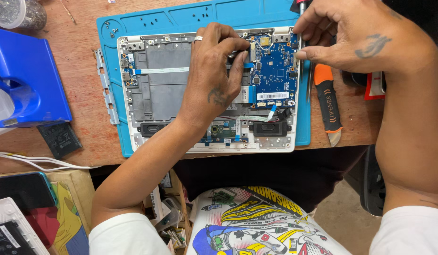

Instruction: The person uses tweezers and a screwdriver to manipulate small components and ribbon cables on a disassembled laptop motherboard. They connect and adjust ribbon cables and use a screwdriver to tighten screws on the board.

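A person seated at a wooden workbench (pixel 82 61) bent over an opened laptop base (pixel 153 89), which lay w/ its insides up on a blue repair mat (pixel 181 16) at the bench's centre. The left hand (pixel 214 71) reached across the grey inner tray, fingers curled and pressed together at the left edge of the blue circuit board (pixel 275 66), apparently pinching a small part there (too small to identify). A ring (pixel 198 39) showed on one finger. A thin white ribbon cable (pixel 162 70) ran from a small board at the base's left side toward that hand.

The right hand (pixel 356 35) hovered at the board's upper right corner, thumb and forefinger drawn close in a pinch; whether it gripped the slim screwdriver (pixel 309 80) standing just beside it could not be told. An orange-and-black pry tool (pixel 328 106) lay on the bench just right of the mat.

Two black speakers (pixel 271 127) sat along the base's near edge. A metal bracket strip (pixel 105 87) rested on the mat's left margin, near a blue plastic bin (pixel 25 80) and a dark flat module (pixel 60 139). White cables (pixel 34 163) trailed along the bench's front edge, approx. below the bin.
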